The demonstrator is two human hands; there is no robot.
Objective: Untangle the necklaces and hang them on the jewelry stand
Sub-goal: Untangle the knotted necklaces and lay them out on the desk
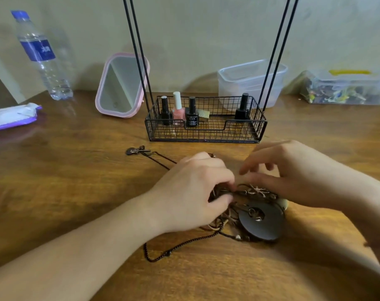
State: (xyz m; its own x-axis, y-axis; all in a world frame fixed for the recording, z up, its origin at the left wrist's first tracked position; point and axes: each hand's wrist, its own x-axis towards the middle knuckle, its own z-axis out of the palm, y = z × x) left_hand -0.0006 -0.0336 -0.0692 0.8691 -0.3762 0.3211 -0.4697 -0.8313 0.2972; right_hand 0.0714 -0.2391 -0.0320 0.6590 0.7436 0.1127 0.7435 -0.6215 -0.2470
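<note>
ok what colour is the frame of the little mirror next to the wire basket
Pink. The mirror frame shows best in the head view, left of the wire basket.

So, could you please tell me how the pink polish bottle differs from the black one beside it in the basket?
The pink bottle has a clear body showing pink polish and a tall white cap; the black bottle is opaque black with a black cap. The black bottle carries a pale printed label; no label shows on the pink bottle. Both stand upright in the wire basket.
</note>
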